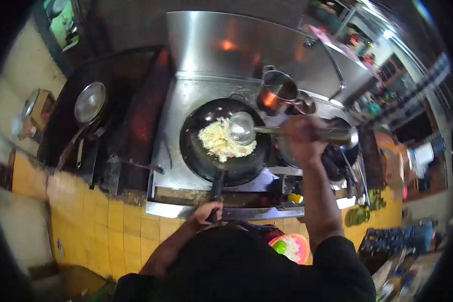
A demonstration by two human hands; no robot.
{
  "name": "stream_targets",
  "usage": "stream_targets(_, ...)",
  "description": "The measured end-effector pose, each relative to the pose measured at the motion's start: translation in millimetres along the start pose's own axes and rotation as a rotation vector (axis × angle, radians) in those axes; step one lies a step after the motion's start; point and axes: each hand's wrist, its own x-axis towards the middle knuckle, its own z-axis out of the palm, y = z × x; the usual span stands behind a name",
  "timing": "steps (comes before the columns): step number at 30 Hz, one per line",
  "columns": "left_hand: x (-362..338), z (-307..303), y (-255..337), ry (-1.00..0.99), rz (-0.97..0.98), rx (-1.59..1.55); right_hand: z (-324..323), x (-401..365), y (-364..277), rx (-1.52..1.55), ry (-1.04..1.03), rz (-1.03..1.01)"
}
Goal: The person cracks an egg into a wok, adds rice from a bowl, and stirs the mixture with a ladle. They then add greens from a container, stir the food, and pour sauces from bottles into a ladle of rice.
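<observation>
Wok (194, 128): centre of the frame, on the steel stove top (186, 100), dark and round.
Wok handle (217, 185): runs from the near rim straight down the frame toward the person; long axis vertical in the picture.
Rice (217, 141): pale heap in the middle of the wok, spread toward its lower right.
Ladle (242, 129): bowl over the right edge of the rice, touching or just above it, cannot tell which. The shaft runs horizontally to the right of the frame, so the ladle lies crosswise to the wok handle.
Left hand (208, 211): lower centre, below the wok; fingers closed in a fist round the end of the wok handle. It is the nearer hand to the body.
Right hand (301, 137): right of centre, level with the wok, arm reaching up from the lower right. Fingers wrapped round the ladle shaft, blurred, so the exact grip is not readable.
Governing relation: the rice lies left of the right hand at the far end of the ladle, and directly up the frame from the left hand along the handle.
Steel pot (278, 92): just beyond the wok's upper right rim.
Round lid or strainer (90, 102): upper left, well apart from the wok.
Pink bowl (293, 247): lower centre, beside the right arm.
Yellow tiles (105, 221): lower left.
</observation>
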Motion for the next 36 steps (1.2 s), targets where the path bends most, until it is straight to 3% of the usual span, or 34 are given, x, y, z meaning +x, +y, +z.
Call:
stream_targets(2, 9, 0, -1, -0.017, 0.09, -0.13, -16, 27, 30, 0.19, 0.158, 0.049)
stream_targets(3, 10, 0, -2, 0.034, 0.096, -0.086, -18, 33, 64, 0.202, 0.141, 0.066)
stream_targets(5, -1, 1, -7, 0.092, 0.115, 0.042, -21, 40, 133, 0.181, 0.31, 0.16)
stream_targets(8, -38, 6, -17, 0.127, 0.242, 0.255, -18, 82, 137, 0.111, 0.446, 0.211)
stream_targets(9, -42, -18, -26, 0.114, 0.359, 0.476, -4, 89, 100, 0.109, 0.45, 0.214)
stream_targets(10, -57, -22, -31, 0.128, 0.363, 0.47, -13, 93, 98, 0.231, 0.437, 0.248)
stream_targets(12, -91, -19, -41, 0.365, 0.309, 0.03, -11, 86, 144, 0.218, 0.343, 0.182)
stream_targets(14, -104, -38, -56, 0.504, 0.34, -0.056, 26, 78, 168, 0.293, 0.195, 0.362)
stream_targets(15, -110, -60, -70, 0.495, 0.339, -0.106, 45, 89, 158, 0.07, 0.224, 0.323)
stream_targets(16, -117, -67, -80, 0.494, 0.338, -0.108, 46, 96, 140, 0.068, 0.223, 0.324)
stream_targets(18, -129, -75, -92, 0.749, 0.35, 0.034, 45, 104, 105, 0.101, 0.177, 0.331)
stream_targets(19, -130, -81, -96, 0.75, 0.362, 0.023, 38, 97, 89, 0.216, 0.137, 0.321)
stream_targets(20, -133, -86, -103, 0.788, 0.365, -0.049, 44, 89, 102, 0.22, 0.126, 0.326)
stream_targets(22, -145, -106, -135, 0.828, 0.335, -0.113, 51, 50, 142, -0.065, 0.116, 0.241)
stream_targets(24, -137, -133, -155, 0.826, 0.401, 0.187, 41, 51, 161, -0.218, -0.056, 0.175)
stream_targets(25, -145, -130, -151, 0.759, 0.387, -0.061, 46, 55, 132, -0.119, 0.052, 0.255)
stream_targets(26, -147, -128, -146, 0.752, 0.389, -0.056, 50, 57, 101, -0.017, 0.154, 0.33)
stream_targets(27, -144, -120, -142, 0.881, 0.347, -0.007, 41, 53, 86, 0.11, 0.15, 0.342)
stream_targets(29, -139, -111, -138, 1.06, 0.231, 0.14, 20, 29, 132, 0.079, 0.088, 0.241)
stream_targets(31, -133, -168, -180, 0.88, 0.379, 0.376, 4, 32, 156, -0.104, 0.017, 0.19)
stream_targets(32, -136, -194, -201, 0.798, 0.46, 0.543, 6, 36, 133, -0.107, 0.025, 0.18)
stream_targets(33, -143, -197, -206, 0.792, 0.467, 0.55, 15, 43, 94, -0.073, 0.197, 0.251)
stream_targets(34, -144, -197, -210, 0.702, 0.466, 0.36, 22, 50, 74, -0.033, 0.354, 0.321)
stream_targets(36, -146, -188, -215, 0.633, 0.417, 0.129, -11, 44, 95, -0.082, 0.3, 0.238)
